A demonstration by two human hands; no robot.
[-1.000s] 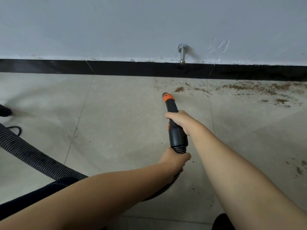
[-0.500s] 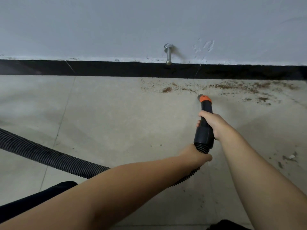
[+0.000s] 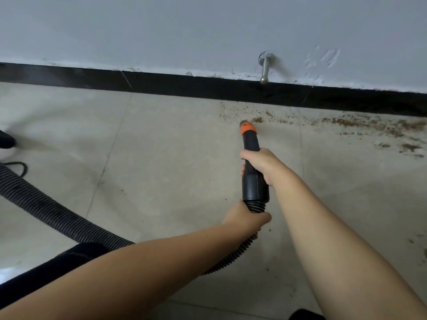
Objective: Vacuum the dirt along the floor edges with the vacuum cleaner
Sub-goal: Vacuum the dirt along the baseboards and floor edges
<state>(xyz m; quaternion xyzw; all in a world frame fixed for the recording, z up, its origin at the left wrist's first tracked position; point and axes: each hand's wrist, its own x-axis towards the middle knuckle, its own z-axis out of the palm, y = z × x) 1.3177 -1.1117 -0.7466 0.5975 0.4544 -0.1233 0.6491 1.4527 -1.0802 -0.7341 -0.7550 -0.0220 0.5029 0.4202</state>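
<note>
A black vacuum nozzle [image 3: 250, 144] with an orange tip points toward the wall, its tip just short of a small clump of brown dirt [image 3: 257, 120]. My right hand [image 3: 261, 163] grips the nozzle's middle. My left hand [image 3: 246, 218] grips the ribbed black hose [image 3: 46, 211] right behind the nozzle's collar. The hose curves off to the left across the floor. More brown dirt [image 3: 360, 124] lies in a band along the black skirting board [image 3: 184, 85] to the right.
A metal door stopper [image 3: 264, 70] sticks out of the grey wall above the nozzle. A dark object [image 3: 7, 139] sits at the left edge with a thin black cord beside it. Scattered specks [image 3: 411, 241] dot the tiles at lower right.
The nozzle tip has moved forward, closer to the skirting and the left end of the dirt. The view has swung so the hose and the dark object on the left show again.
</note>
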